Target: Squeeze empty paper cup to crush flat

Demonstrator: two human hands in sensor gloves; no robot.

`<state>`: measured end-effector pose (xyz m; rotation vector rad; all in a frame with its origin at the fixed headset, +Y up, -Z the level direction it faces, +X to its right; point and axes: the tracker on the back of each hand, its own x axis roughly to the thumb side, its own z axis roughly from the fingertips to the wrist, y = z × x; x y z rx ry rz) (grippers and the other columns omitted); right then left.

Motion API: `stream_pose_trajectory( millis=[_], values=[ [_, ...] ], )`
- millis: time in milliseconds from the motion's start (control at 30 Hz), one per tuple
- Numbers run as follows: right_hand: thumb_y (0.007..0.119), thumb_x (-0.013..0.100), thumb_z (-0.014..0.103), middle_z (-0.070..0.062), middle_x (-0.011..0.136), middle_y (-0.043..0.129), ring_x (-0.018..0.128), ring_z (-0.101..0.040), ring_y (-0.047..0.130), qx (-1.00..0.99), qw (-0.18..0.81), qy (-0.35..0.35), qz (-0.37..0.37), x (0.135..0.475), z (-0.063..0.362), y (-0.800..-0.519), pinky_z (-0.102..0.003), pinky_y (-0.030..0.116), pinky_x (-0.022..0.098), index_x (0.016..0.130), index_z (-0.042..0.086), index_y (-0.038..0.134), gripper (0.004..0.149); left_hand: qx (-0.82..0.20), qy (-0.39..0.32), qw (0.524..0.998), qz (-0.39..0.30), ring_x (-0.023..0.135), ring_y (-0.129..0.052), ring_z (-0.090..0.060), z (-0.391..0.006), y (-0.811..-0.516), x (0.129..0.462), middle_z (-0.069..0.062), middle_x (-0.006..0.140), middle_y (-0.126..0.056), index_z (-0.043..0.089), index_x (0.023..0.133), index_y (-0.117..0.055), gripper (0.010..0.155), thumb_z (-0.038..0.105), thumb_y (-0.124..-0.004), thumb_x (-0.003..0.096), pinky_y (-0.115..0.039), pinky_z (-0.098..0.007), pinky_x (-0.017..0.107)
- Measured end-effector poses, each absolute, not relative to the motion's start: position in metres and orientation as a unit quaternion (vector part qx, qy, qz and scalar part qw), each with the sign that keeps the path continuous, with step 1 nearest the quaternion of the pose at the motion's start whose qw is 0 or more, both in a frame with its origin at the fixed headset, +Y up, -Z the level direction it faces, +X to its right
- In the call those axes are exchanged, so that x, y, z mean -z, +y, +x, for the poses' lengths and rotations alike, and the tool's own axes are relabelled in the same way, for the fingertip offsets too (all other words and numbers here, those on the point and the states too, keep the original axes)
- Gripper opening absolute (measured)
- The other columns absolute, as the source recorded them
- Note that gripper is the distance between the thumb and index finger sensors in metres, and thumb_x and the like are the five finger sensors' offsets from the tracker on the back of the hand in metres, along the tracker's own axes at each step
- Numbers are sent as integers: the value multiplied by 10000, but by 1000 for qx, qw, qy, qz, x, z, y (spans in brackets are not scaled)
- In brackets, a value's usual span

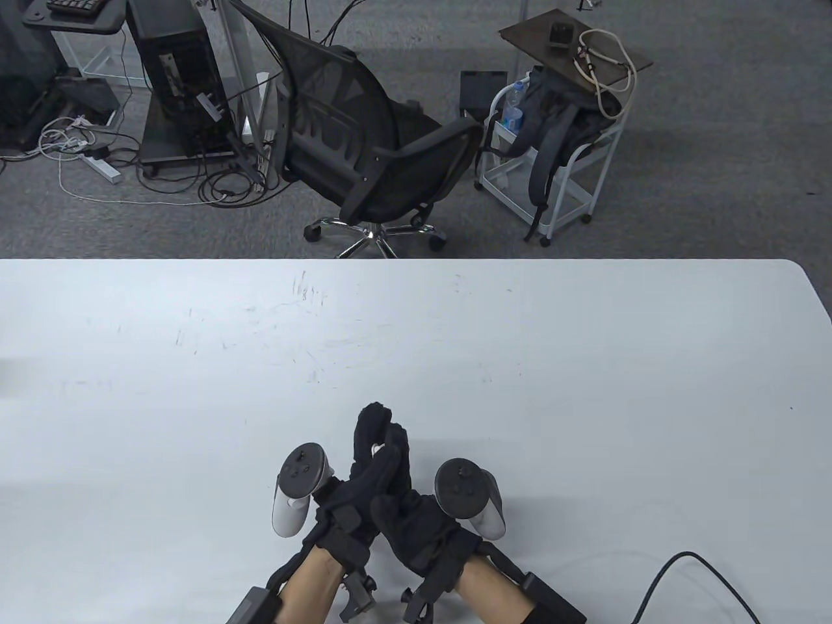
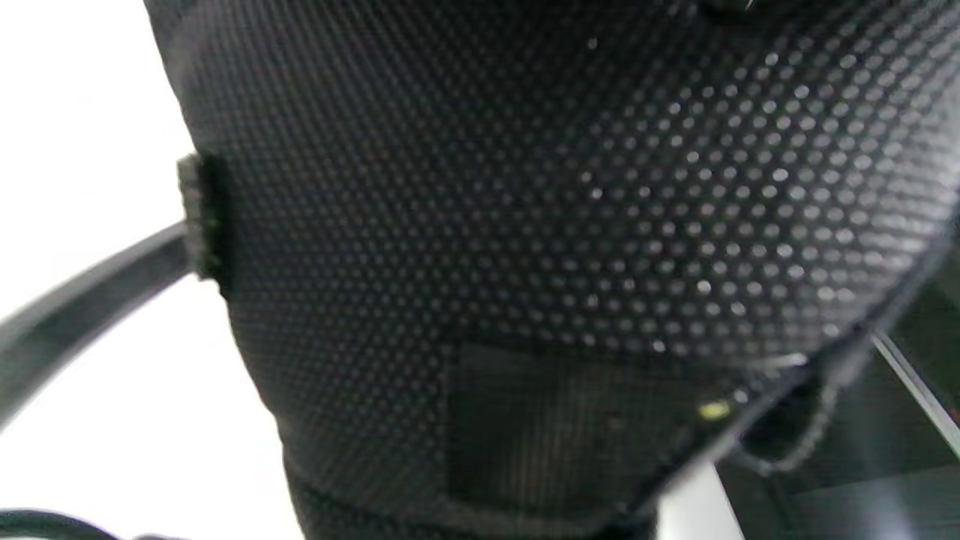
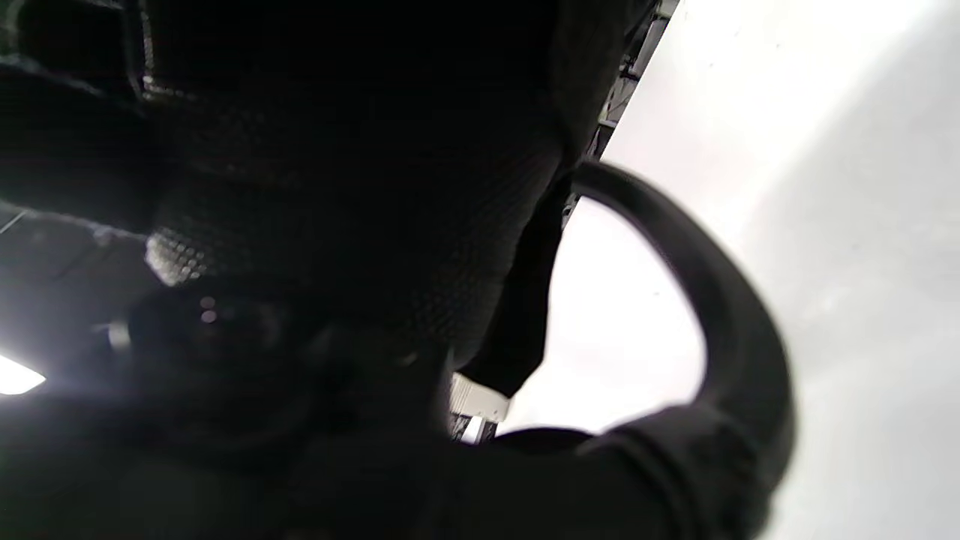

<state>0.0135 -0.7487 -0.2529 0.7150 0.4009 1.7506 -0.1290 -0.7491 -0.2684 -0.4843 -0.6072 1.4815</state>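
My left hand [image 1: 364,471] and right hand [image 1: 416,513] press palm to palm, fingers [image 1: 374,422] clenched around a white sliver of paper cup [image 1: 376,448].

I see both of my hands in black gloves: the left hand [image 1: 367,468] and the right hand [image 1: 416,520]. A tiny sliver of white, the paper cup [image 1: 376,449], shows between the black fingers. The tracker [image 1: 298,487] on my left hand has a dark grey top over a white body; the tracker [image 1: 469,495] on my right is dark grey with a paler grey side. In the left wrist view the glove fabric [image 2: 570,225] is black with a fine pattern of pale dots. Beneath my hands, the table [image 1: 585,364] is white with faint grey scuffs. Beyond my hands, the carpet [image 1: 715,162] is grey and the office chair [image 1: 370,136] is black mesh.
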Motion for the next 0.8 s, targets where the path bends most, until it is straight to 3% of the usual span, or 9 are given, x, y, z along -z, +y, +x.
stream_pose_trajectory(
  millis=[67,100,133,200,367,567,667,800],
  values=[
    [355,386,811,-18,1074,-144,933,-485,-83,-772,541,155,295,256,21,-749,-745,185,624,955,290,-144,918,-643,-239,700,-199,1157,29,-297,-134,-750,268,-13,1177,200,364,1069,206,788,674,-407,683,-341,-604,861],
    [363,390,808,-38,1118,-55,940,-497,-50,-789,529,134,283,259,27,-749,-744,201,625,998,290,-91,919,-628,-219,724,-184,1176,-101,-279,-137,-748,269,-26,1200,134,366,1097,154,783,669,-435,679,-425,-557,858],
    [386,392,802,-53,1160,70,952,-512,-12,-798,526,116,271,260,31,-749,-747,217,627,1040,297,1,908,-607,-212,746,-171,1150,-302,-289,-140,-746,270,-59,1216,68,362,1117,113,785,671,-459,676,-515,-446,841],
    [460,406,791,-74,1181,186,981,-525,78,-811,525,81,245,264,40,-747,-746,260,634,1094,290,182,896,-559,-205,789,-152,1094,-467,-264,-145,-742,273,-56,1231,-14,356,1140,59,784,680,-482,674,-618,-397,785],
    [580,420,747,-131,1168,352,1009,-534,282,-847,502,-2,176,271,65,-739,-712,400,657,1098,250,355,870,-442,-156,878,-99,1039,-569,-288,-156,-741,274,-82,1235,-140,338,1169,-72,816,680,-598,648,-676,-413,720],
    [670,440,696,-137,1160,402,1011,-527,316,-919,362,-49,147,277,88,-739,-712,378,662,1087,236,466,820,-216,-140,963,-83,1002,-636,-323,-144,-747,275,-109,1229,-244,322,1175,-186,862,652,-730,594,-708,-442,676],
    [682,445,681,-146,1158,403,1009,-531,311,-931,337,-44,133,280,95,-742,-714,370,661,1085,226,484,810,-119,-166,969,-138,1007,-633,-325,-131,-758,277,-110,1228,-256,320,1178,-230,873,630,-782,577,-693,-463,691],
    [690,448,671,-147,1159,394,1012,-529,292,-943,307,-41,119,283,99,-743,-716,356,662,1082,223,503,799,-51,-174,970,-160,1017,-618,-313,-119,-767,277,-93,1235,-259,337,1178,-244,902,613,-836,556,-668,-476,711]
  ],
)
